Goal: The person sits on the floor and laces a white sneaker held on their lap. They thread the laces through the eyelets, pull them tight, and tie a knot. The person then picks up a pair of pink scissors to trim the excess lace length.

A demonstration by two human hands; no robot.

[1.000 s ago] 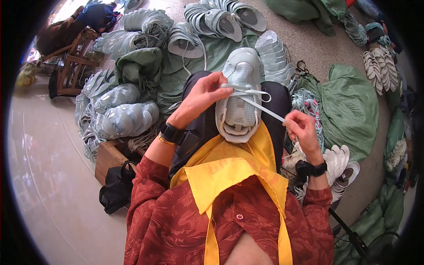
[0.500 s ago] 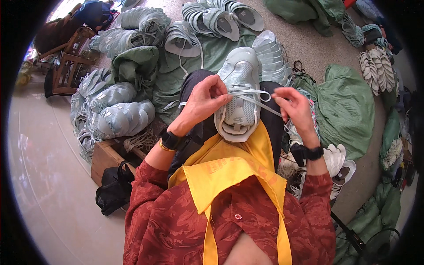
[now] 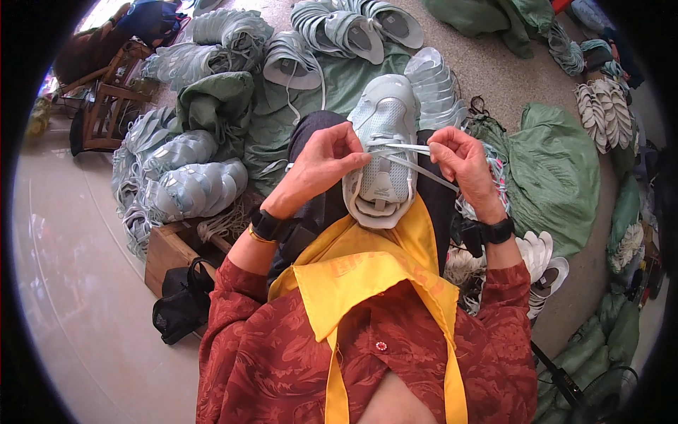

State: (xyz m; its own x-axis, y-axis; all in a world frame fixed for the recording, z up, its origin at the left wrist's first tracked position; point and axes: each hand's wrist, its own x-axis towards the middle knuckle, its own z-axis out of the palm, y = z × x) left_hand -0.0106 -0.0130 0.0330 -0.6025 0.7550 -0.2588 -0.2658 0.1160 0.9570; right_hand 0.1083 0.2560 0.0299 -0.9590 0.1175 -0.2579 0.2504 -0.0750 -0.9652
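Note:
A pale grey-green sneaker upper (image 3: 381, 180) rests across my lap, its rounded toe pointing away from me. A flat pale shoelace (image 3: 402, 147) crosses its front and stretches toward my right hand. My right hand (image 3: 462, 166) pinches that lace just right of the upper, pulling a loop taut. At the left edge of the upper, my left hand (image 3: 328, 162) pinches the lace between thumb and forefinger, close to the crossing. Another stretch of lace slants down to the right, below my right hand's fingers. Beneath the upper lies my yellow apron (image 3: 367, 272).
Stacked pale uppers (image 3: 198, 187) lie at the left, with more (image 3: 335, 32) beyond my knees. Green sacking (image 3: 551, 177) is bundled at the right, near white uppers (image 3: 604, 116). A wooden box (image 3: 169, 258) and black bag (image 3: 183, 304) sit by my left side.
My right hand has shifted slightly up and left and now grips the lace loop, which was loose beside its fingers before. The left hand has stayed nearly still.

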